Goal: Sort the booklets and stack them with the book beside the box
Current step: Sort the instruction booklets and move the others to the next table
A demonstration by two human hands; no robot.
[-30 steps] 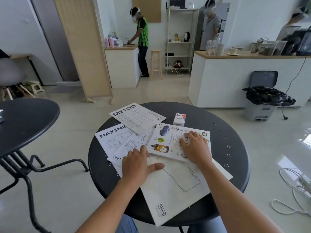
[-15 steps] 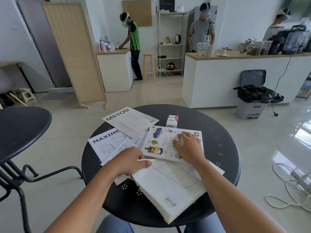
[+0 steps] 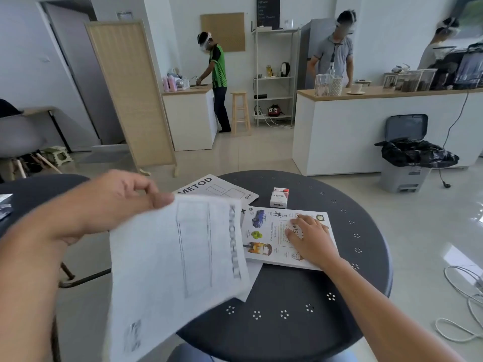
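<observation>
White paper, a blurred booklet point(image 3: 177, 270) fills the lower left of the frame, pinched at its top corner by the left hand point(image 3: 112, 202) above the round dark table point(image 3: 300, 322), while the right hand point(image 3: 311, 240) lies flat, grasping nothing, on the colourful book point(image 3: 264, 239) mid-frame, just below the small box point(image 3: 279, 197), beside the METOD booklet point(image 3: 217, 189).

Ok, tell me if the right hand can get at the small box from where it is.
Probably yes. The right hand lies flat on the picture book, and the small box stands just beyond the book's far edge with only bare table around it.
</observation>
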